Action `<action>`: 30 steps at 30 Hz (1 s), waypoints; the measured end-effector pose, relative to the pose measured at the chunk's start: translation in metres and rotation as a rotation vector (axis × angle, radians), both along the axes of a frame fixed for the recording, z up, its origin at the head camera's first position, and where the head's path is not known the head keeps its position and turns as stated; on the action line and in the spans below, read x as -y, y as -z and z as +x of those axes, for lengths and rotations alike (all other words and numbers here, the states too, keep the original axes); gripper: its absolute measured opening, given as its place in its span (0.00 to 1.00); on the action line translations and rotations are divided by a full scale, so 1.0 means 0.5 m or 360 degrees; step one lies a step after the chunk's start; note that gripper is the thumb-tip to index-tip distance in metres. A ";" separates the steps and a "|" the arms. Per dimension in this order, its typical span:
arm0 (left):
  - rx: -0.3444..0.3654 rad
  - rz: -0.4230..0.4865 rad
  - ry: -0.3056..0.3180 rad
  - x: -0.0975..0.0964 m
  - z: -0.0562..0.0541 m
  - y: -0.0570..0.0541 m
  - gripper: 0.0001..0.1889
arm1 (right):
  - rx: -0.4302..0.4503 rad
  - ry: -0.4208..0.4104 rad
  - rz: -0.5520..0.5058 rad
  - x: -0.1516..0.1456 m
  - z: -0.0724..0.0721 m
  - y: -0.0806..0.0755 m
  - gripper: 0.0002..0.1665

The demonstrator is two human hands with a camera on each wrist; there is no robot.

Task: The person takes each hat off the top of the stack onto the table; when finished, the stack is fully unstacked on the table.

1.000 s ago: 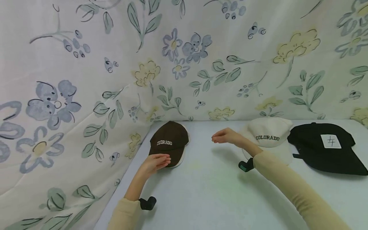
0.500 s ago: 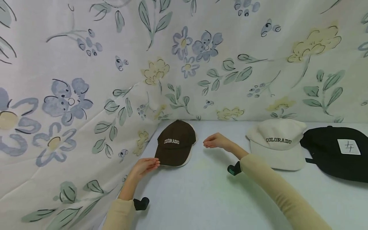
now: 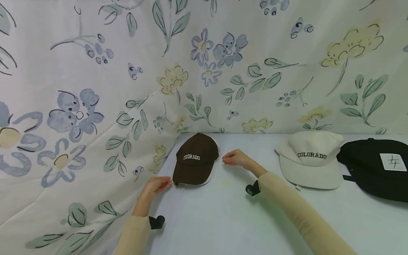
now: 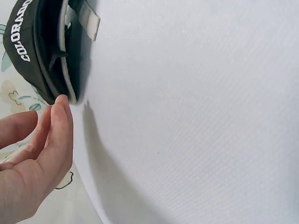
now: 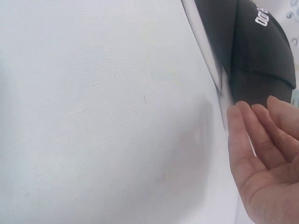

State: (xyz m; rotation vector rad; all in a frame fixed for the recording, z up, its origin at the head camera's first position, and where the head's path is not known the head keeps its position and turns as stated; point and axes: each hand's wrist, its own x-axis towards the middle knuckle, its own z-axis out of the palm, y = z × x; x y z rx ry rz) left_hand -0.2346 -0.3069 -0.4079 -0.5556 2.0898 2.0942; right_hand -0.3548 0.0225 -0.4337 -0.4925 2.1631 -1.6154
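A brown cap (image 3: 194, 171) with COLORADO in white letters stands at the back left of the white table, brim towards me. A pale edge shows beneath its right side. My left hand (image 3: 156, 185) is at the brim's left corner, fingers extended and gently bent; the left wrist view has the fingertips (image 4: 61, 99) right at the brim's edge. On the other side, my right hand (image 3: 239, 159) points its fingers at the cap's right side. In the right wrist view those fingertips (image 5: 239, 104) come close to the dark fabric. Neither hand grips anything.
Right of my right forearm lies a cream cap (image 3: 309, 170) marked COLORADO. Beside it is a black cap (image 3: 366, 166) with a white square label (image 3: 393, 162). Floral cloth (image 3: 105, 88) hangs behind and along the left edge of the white table (image 3: 216, 223).
My left hand has moved left off the front of the brim to its left corner. My right hand has come left, nearer the brown cap. The view has shifted left.
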 end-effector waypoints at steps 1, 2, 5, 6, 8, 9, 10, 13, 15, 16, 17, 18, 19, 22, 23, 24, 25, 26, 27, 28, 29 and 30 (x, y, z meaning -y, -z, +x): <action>0.0020 0.0000 0.0003 0.001 -0.002 0.001 0.16 | 0.0000 0.0016 0.0008 0.002 -0.001 0.001 0.17; 0.0048 -0.0011 -0.0018 0.000 -0.004 0.003 0.15 | -0.0005 0.0028 0.0022 0.003 -0.002 0.002 0.17; 0.0078 -0.0063 -0.0063 -0.001 -0.017 0.023 0.15 | -0.0015 0.0052 0.0041 0.008 -0.004 0.006 0.18; 0.0079 -0.0077 -0.0083 0.002 -0.027 0.037 0.15 | -0.0011 0.0060 0.0042 0.010 -0.005 0.007 0.18; 0.0005 -0.0023 -0.0017 0.023 -0.054 0.079 0.13 | -0.0029 0.0040 0.0039 0.015 -0.006 0.009 0.20; -0.0015 -0.0023 0.0011 0.039 -0.072 0.107 0.12 | -0.0035 0.0035 0.0041 0.017 -0.006 0.009 0.20; -0.0048 0.0023 0.0063 0.062 -0.096 0.143 0.11 | -0.0036 0.0036 0.0044 0.020 -0.007 0.009 0.21; -0.0106 0.0091 0.0163 0.131 -0.168 0.254 0.10 | -0.0033 0.0043 0.0050 0.030 -0.009 0.010 0.23; -0.0069 -0.0002 0.0110 0.160 -0.205 0.312 0.12 | -0.0005 0.0058 0.0029 0.037 -0.012 0.014 0.24; -0.0088 0.0000 0.0124 0.172 -0.216 0.332 0.12 | 0.0008 0.0060 0.0011 0.040 -0.013 0.016 0.25; -0.0081 -0.0034 0.0122 0.178 -0.220 0.342 0.13 | 0.0024 0.0060 -0.0014 0.043 -0.014 0.018 0.25; -0.0089 -0.0053 0.0132 0.182 -0.221 0.348 0.13 | 0.0043 0.0062 -0.0042 0.046 -0.014 0.020 0.26; -0.0116 -0.0059 0.0162 0.186 -0.221 0.351 0.13 | 0.0061 0.0056 -0.0069 0.048 -0.014 0.022 0.26; -0.0155 -0.0045 0.0212 0.193 -0.214 0.354 0.11 | 0.0085 0.0047 -0.0126 0.054 -0.012 0.024 0.26; -0.0167 -0.0055 0.0218 0.196 -0.213 0.356 0.11 | 0.0091 0.0052 -0.0142 0.055 -0.011 0.024 0.26; -0.0167 -0.0068 0.0208 0.196 -0.212 0.355 0.11 | 0.0088 0.0054 -0.0149 0.057 -0.010 0.024 0.25; -0.0178 -0.0077 0.0199 0.197 -0.213 0.356 0.12 | 0.0073 0.0053 -0.0149 0.058 -0.009 0.024 0.25; -0.0160 -0.0094 0.0174 0.194 -0.210 0.350 0.13 | 0.0055 0.0057 -0.0142 0.060 -0.008 0.023 0.24; -0.0162 -0.0120 0.0161 0.190 -0.203 0.340 0.14 | 0.0047 0.0062 -0.0144 0.061 -0.007 0.021 0.24; -0.0160 -0.0131 0.0151 0.184 -0.196 0.326 0.15 | 0.0025 0.0061 -0.0143 0.062 -0.005 0.020 0.23; -0.0202 -0.0099 0.0169 0.186 -0.194 0.322 0.14 | 0.0004 0.0063 -0.0143 0.064 -0.004 0.018 0.23; -0.0208 -0.0091 0.0170 0.181 -0.188 0.308 0.14 | -0.0010 0.0060 -0.0156 0.065 -0.003 0.016 0.23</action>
